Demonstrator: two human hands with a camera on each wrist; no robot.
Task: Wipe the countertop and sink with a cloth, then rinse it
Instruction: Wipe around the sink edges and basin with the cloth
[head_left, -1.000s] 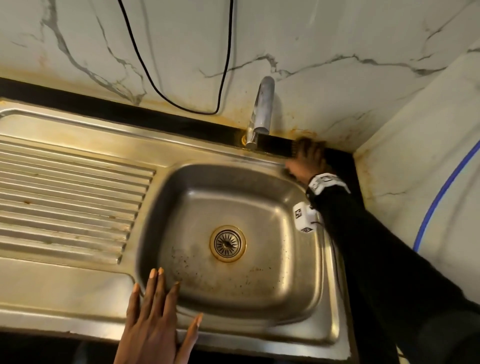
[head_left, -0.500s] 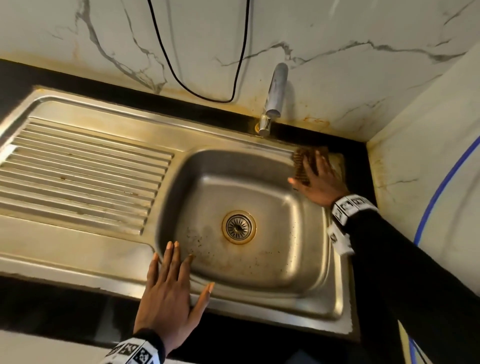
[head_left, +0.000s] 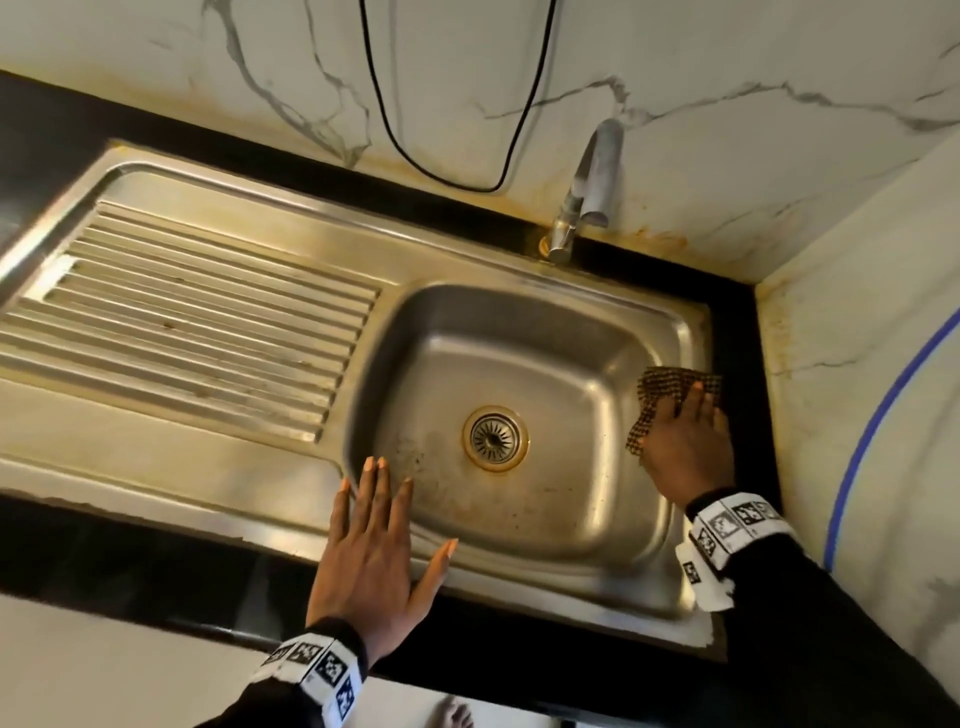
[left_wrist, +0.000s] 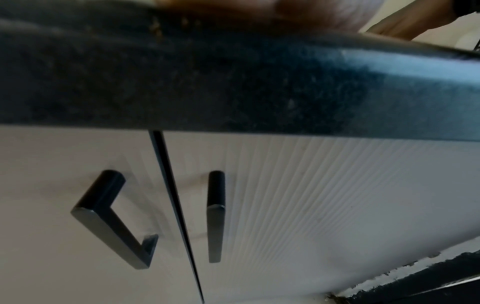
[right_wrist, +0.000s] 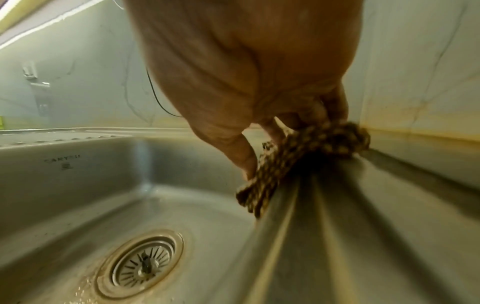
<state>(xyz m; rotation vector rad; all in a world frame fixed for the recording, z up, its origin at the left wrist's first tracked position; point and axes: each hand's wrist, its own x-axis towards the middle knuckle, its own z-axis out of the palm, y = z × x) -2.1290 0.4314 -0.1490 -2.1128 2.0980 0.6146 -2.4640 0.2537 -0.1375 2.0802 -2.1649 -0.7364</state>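
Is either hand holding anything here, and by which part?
The right hand presses the checked cloth onto the sink's right rim, covering its near part. The left hand lies flat, holding nothing.

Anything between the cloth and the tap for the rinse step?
Nothing visible. The right hand presses the cloth on the sink's right rim. The rim from there back to the tap is bare steel. The left hand rests flat on the front rim, off that route.
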